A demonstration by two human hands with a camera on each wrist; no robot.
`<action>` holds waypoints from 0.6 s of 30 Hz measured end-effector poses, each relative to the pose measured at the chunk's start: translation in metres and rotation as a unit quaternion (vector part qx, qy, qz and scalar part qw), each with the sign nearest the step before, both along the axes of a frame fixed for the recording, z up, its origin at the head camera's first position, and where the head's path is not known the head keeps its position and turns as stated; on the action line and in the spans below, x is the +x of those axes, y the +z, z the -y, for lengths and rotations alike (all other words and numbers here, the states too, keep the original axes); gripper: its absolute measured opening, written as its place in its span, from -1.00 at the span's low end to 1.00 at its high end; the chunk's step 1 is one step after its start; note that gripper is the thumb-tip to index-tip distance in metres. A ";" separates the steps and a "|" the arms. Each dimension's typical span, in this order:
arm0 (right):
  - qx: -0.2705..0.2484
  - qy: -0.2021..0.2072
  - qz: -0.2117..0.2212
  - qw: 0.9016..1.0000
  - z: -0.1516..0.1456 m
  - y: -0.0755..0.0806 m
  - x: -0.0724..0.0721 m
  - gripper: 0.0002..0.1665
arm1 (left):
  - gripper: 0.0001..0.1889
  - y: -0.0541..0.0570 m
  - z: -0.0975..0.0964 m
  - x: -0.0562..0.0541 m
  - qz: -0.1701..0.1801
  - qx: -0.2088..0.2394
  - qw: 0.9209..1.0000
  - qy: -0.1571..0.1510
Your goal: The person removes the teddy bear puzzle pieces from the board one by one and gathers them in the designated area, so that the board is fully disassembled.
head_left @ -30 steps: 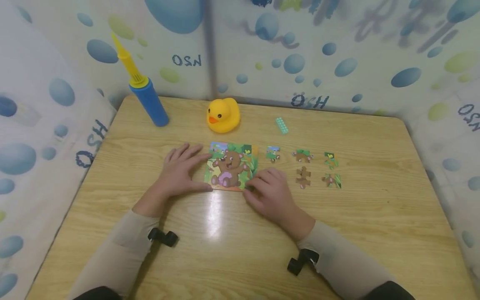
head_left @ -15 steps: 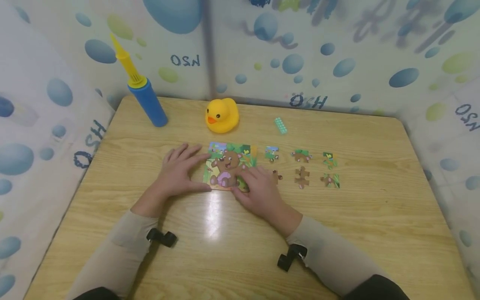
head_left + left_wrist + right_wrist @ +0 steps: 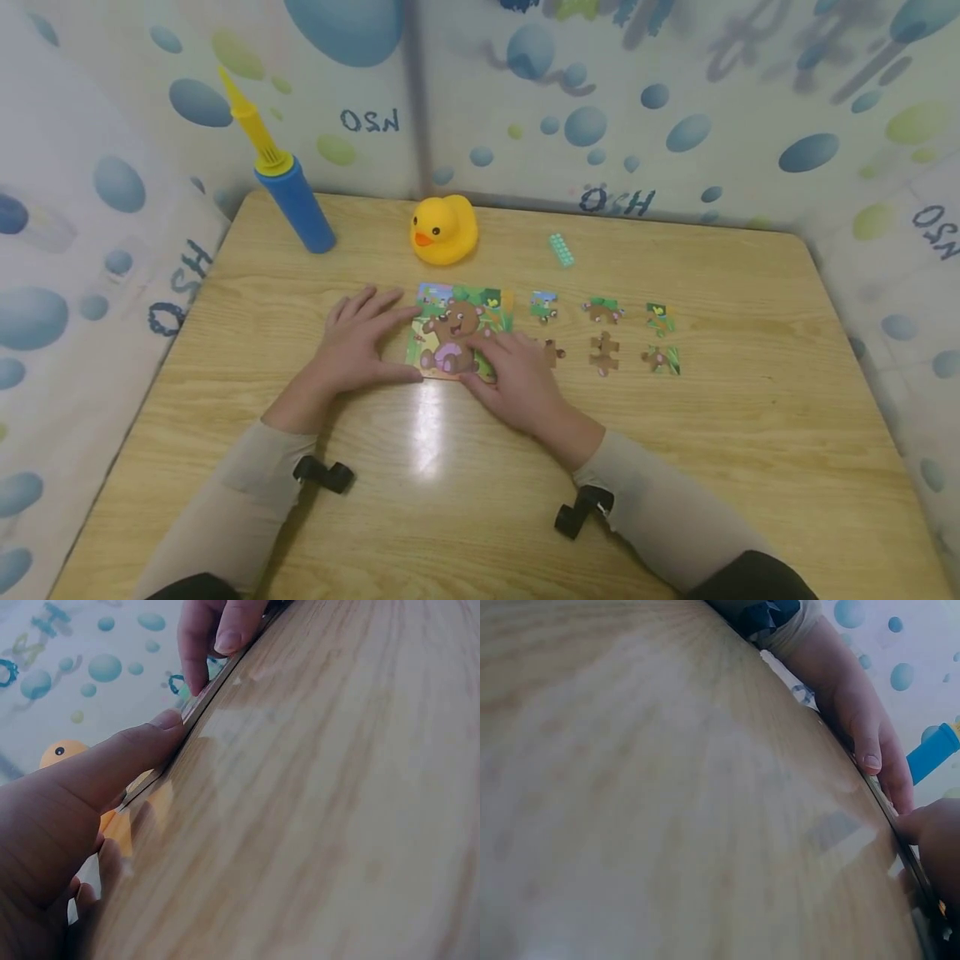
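Observation:
A picture puzzle (image 3: 452,321) of a brown bear lies flat on the table in the head view. My left hand (image 3: 356,346) spreads at its left side, with the thumb at the front left corner and a finger at the left edge. Over the lower right part rests my right hand (image 3: 517,383). Its index finger lies on the picture and its thumb is at the front edge. That corner is partly hidden under the hand. Just right of it lie loose puzzle pieces, among them a bear-brown piece (image 3: 554,354) and a blue-green piece (image 3: 543,306).
More loose pieces lie further right, such as a brown piece (image 3: 603,355) and a green-leafed piece (image 3: 662,360). Behind the puzzle sit a yellow rubber duck (image 3: 446,231) and a mint studded brick (image 3: 561,250). A blue and yellow hand pump (image 3: 296,204) stands at the back left.
My right hand has slid left from the puzzle's lower right corner onto the picture, uncovering a brown loose piece. The left hand keeps its place.

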State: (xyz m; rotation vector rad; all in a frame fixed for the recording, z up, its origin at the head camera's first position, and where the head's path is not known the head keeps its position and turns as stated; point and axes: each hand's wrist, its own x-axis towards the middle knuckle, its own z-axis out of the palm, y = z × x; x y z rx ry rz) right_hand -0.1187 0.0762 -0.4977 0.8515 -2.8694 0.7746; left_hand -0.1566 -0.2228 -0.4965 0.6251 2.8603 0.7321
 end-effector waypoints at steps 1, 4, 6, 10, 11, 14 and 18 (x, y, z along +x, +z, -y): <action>-0.002 -0.001 0.008 1.000 0.000 0.001 0.000 -0.37 | 0.08 0.000 0.000 0.000 0.000 0.000 1.000 0.000; -0.007 -0.001 0.024 1.000 0.000 0.003 -0.001 -0.39 | 0.08 0.000 0.000 0.000 -0.002 0.001 1.000 -0.001; -0.007 -0.002 0.031 0.999 0.001 0.004 -0.002 -0.40 | 0.08 0.001 0.000 0.000 -0.002 0.000 1.000 -0.002; -0.014 -0.012 0.054 0.998 0.003 0.007 -0.003 -0.42 | 0.09 0.001 0.000 0.000 -0.001 -0.001 1.000 0.000; -0.016 -0.015 0.061 0.998 0.004 0.008 -0.003 -0.43 | 0.09 0.001 0.000 0.000 -0.001 -0.002 1.000 0.001; -0.022 -0.023 0.077 0.997 0.005 0.011 -0.003 -0.45 | 0.09 0.001 0.000 0.000 0.000 -0.002 1.000 0.001; -0.029 -0.026 0.079 0.996 0.005 0.012 -0.003 -0.46 | 0.09 0.001 0.000 0.000 0.001 -0.002 1.000 0.001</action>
